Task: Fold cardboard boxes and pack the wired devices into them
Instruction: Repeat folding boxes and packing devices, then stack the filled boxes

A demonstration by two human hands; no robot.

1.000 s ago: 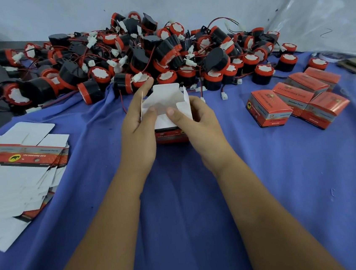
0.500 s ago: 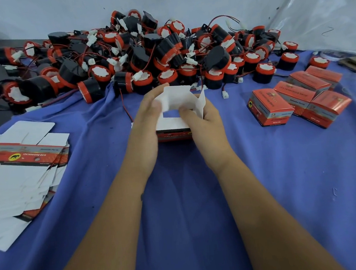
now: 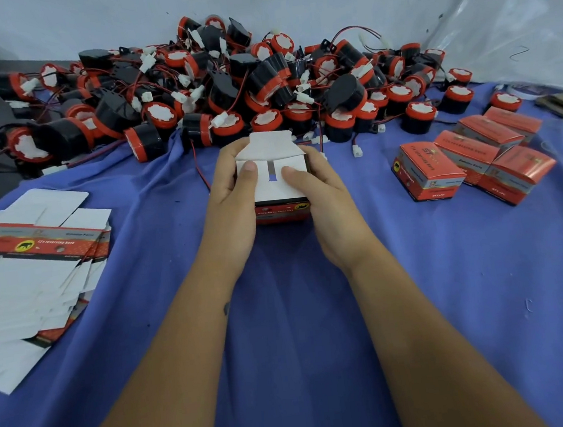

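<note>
**Fingers of both hands clasp a half-folded carton on the blue-covered surface**

Fingers of the left hand curl round the left side of a small cardboard box, with the thumb pressed flat on the left white flap. The right hand mirrors this on the right side: its thumb lies on the right flap while the remaining fingers wrap behind the far edge, mostly hidden. The box sits between the two hands, its open end turned up toward the camera, and its lower edge appears to rest on the blue cloth that covers the surface. Two side flaps are folded inward and nearly meet, leaving a narrow slot between them. A larger white tuck flap stands up at the far side, unfolded. The red and black printed front panel faces the viewer, below the thumbs.

Just beyond the box, a large heap of black and red wired devices spreads across the back of the surface, their red and black wires and white plugs tangled together. To the left lies a fanned stack of flat unfolded cartons, white side mostly up with a red printed band. To the right, well apart from the hands, a cluster of closed red boxes stands together. Both bare forearms reach in from the bottom edge.
</note>
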